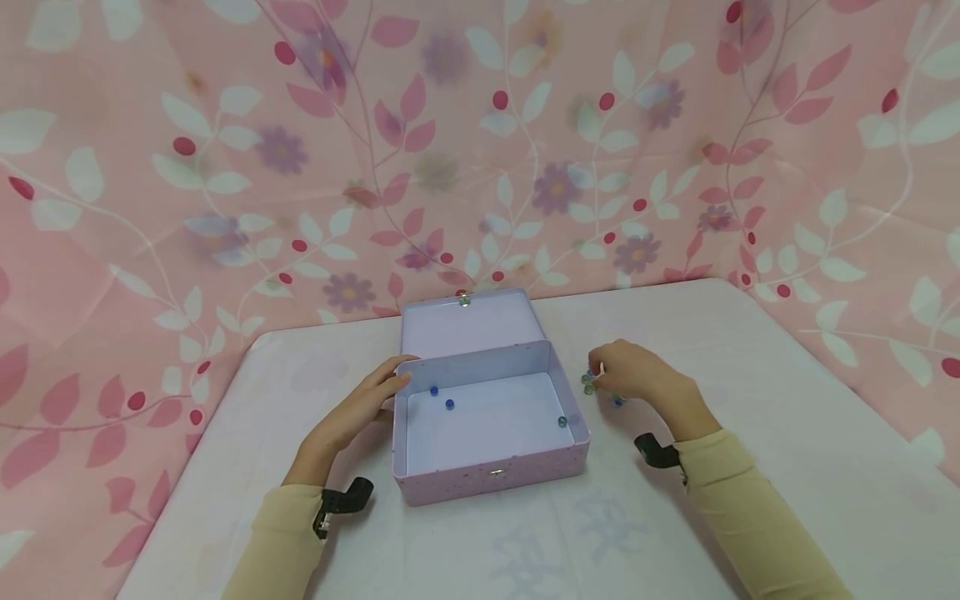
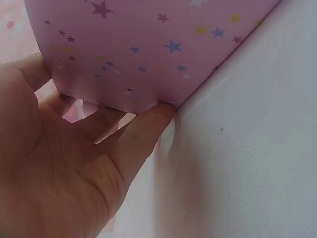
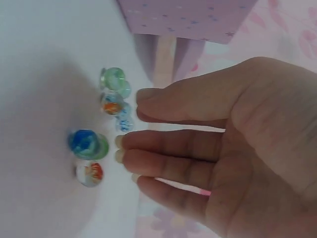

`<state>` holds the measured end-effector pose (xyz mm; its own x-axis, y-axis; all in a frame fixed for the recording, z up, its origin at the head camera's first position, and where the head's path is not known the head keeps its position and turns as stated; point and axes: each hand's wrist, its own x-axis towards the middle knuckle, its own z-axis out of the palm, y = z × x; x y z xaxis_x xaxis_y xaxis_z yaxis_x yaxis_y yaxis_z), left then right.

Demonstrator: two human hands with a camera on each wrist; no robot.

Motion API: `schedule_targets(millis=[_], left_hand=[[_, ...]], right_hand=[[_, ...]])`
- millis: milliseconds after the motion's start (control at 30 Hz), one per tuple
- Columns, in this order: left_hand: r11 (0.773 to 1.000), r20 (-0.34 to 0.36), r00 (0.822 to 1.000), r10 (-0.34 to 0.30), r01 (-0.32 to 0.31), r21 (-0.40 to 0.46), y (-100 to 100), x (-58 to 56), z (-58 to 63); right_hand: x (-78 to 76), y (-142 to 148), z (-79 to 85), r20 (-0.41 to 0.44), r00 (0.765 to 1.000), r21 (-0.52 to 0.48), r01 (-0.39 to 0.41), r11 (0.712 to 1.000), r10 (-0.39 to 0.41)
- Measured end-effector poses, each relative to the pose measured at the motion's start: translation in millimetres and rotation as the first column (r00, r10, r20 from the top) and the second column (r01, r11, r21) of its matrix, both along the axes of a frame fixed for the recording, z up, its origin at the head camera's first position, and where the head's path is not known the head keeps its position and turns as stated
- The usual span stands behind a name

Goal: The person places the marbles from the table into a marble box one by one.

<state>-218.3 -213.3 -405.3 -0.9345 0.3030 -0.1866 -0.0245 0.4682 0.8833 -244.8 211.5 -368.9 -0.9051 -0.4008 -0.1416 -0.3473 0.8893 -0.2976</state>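
Note:
A lilac metal box [image 1: 491,479] with a star print stands on the table, its hinged lid [image 1: 472,325] lying back. Two blue marbles [image 1: 450,405] lie at the left inside it and a darker greenish marble [image 1: 562,422] at the right. My left hand [image 1: 360,408] grips the box's left end near the back corner, fingertips over the rim and another finger low on the side wall [image 2: 143,59]. Beside the box, my right hand [image 3: 237,134] reaches down with thumb and fingers apart, fingertips right at several glass marbles [image 3: 114,79], nothing visible between them.
A white cloth covers the table [image 1: 570,542]. Behind it hangs a pink floral curtain [image 1: 465,150]. Black camera mounts [image 1: 348,498] stick out from both wrists. The marbles on the table sit in a loose cluster right of the box.

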Motion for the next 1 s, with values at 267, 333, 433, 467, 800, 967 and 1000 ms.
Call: schedule_targets(millis=[267, 333, 433, 467, 800, 967, 1000], left_hand=[[1.0, 0.009, 1.0, 0.0, 0.0, 0.004, -1, -1.0, -1.0], [1.0, 0.01, 1.0, 0.0, 0.0, 0.002, -1, -1.1, -0.8], [1.0, 0.01, 1.0, 0.003, -0.003, -0.001, 0, -1.1, -0.5], [1.0, 0.01, 1.0, 0.003, -0.003, -0.002, 0, -1.0, -0.3], [1.0, 0.007, 1.0, 0.001, -0.002, 0.006, -1, 0.4, 0.5], [1.0, 0.009, 1.0, 0.0, 0.0, 0.008, -1, -0.7, -0.6], [1.0, 0.01, 1.0, -0.001, 0.001, 0.01, -1, -1.0, -0.9]], right_hand=[[-5.3, -4, -14.9, -0.054, 0.999, -0.02, -0.005, 1.0, 0.004], [-5.9, -5, -18.3, -0.07, 0.998, -0.014, -0.005, 1.0, 0.004], [-7.2, -7, -21.5, -0.085, 0.996, -0.01, -0.016, 1.0, 0.015], [-7.5, -7, -22.2, -0.086, 0.996, -0.008, -0.016, 1.0, 0.015], [-9.6, -6, -24.4, -0.093, 0.995, -0.013, -0.029, 1.0, 0.027], [-9.7, -7, -22.1, -0.114, 0.993, -0.018, -0.028, 0.999, 0.026], [-9.5, -7, -21.1, -0.112, 0.993, -0.019, -0.026, 0.999, 0.024]])
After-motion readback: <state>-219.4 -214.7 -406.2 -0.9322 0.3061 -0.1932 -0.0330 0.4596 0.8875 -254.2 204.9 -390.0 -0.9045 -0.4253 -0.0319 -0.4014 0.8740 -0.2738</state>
